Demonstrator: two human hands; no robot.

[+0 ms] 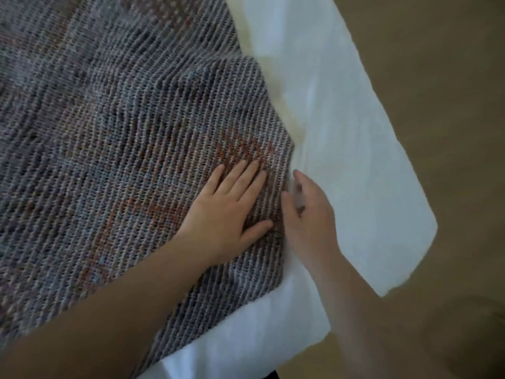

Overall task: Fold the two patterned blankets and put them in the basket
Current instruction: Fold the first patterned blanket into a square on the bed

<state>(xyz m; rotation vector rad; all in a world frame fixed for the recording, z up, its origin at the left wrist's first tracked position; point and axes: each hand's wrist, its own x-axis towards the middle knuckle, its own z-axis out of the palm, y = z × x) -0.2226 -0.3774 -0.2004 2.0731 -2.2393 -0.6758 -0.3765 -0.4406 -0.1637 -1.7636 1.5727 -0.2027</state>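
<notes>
On the near right corner of the bed (363, 149), I have one patterned blanket (114, 127) spread over the white bedding, its knit ribs running in grey, blue and rust. Its right edge lies along the white sheet, close to the side of the bed, and its near edge crosses the lower middle of my view. I see only this blanket; the second one and the basket are out of view.

My left hand (224, 214) lies flat on the knit near that right edge, fingers (246, 176) straight and slightly apart, pressing the cloth down. My right hand (308, 214) sits just beside it at the blanket's border, blurred. Its fingers look curled toward the edge, but I cannot tell whether they pinch the knit or only touch it.

I judge this as smoothing and squaring the corner before a fold, early in the task. To do it well, I would keep the left palm flat as an anchor, take the edge cleanly with the right hand without catching the sheet beneath, and draw it over so that edge meets edge. Loose knit stretches, so I would lift rather than drag, and flatten the ripple further up the right edge first.

I can read no brand, label or writing anywhere.
</notes>
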